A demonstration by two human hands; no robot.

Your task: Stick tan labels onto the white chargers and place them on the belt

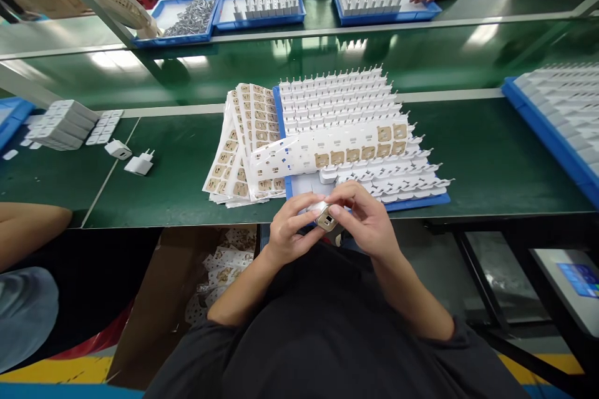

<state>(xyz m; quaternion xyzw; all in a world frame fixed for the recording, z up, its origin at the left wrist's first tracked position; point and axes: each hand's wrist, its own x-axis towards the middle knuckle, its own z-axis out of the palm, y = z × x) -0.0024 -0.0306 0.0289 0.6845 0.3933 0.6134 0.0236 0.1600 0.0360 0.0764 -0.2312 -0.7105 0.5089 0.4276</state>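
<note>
Between my two hands, close to the bench's front edge, is a white plug charger [326, 218] with its port face turned up toward me; a tan layer covers that face. My left hand [291, 227] grips the charger from the left with bent fingers. From the other side, the thumb and fingertips of my right hand [367, 218] close on its edge. Just beyond lies a partly used sticker sheet [299, 153] with tan labels, resting across rows of white chargers [332, 100] in a blue tray [416, 201].
Fanned sticker sheets [224, 168] lie left of the tray. Two loose chargers [139, 164] and stacked white blocks [65, 124] sit farther left. Another filled tray [552, 137] is at right. Below the bench, a cardboard box [154, 305] holds used sheets. Co-workers sit across and at left.
</note>
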